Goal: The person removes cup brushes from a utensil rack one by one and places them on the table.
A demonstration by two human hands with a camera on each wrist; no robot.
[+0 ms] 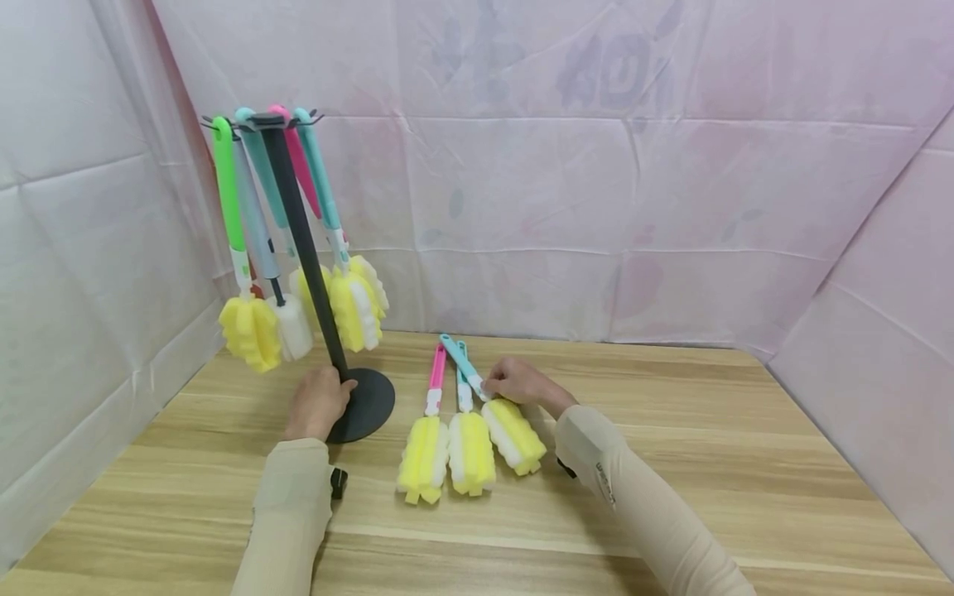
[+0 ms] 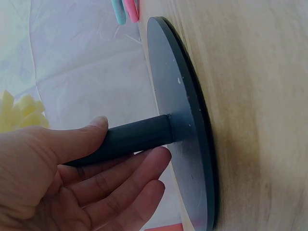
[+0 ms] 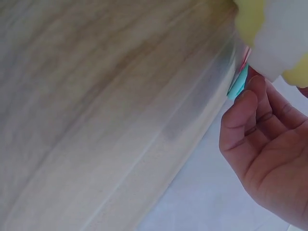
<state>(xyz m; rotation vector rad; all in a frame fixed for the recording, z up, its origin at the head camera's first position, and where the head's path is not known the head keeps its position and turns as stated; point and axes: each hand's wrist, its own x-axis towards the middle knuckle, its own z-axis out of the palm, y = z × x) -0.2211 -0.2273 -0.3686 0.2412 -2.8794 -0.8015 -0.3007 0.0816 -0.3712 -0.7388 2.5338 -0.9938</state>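
Wood-grain table [image 1: 745, 463] (pinkish, creased cloth [image 1: 522, 182] behind) bears three sponge brushes [image 1: 472, 454].

Upright black stand [image 1: 307, 248], teal-handled sponge brush [image 1: 513, 435], slanted, right of stand

From head, I look forward and down over table [image 1: 745, 463]. Left-wrist view: close, turned sideways; right-wrist: close, tilted. Each shares with head: black stand [image 2: 175, 113]; sponge brush [image 3: 281, 33], respectively.
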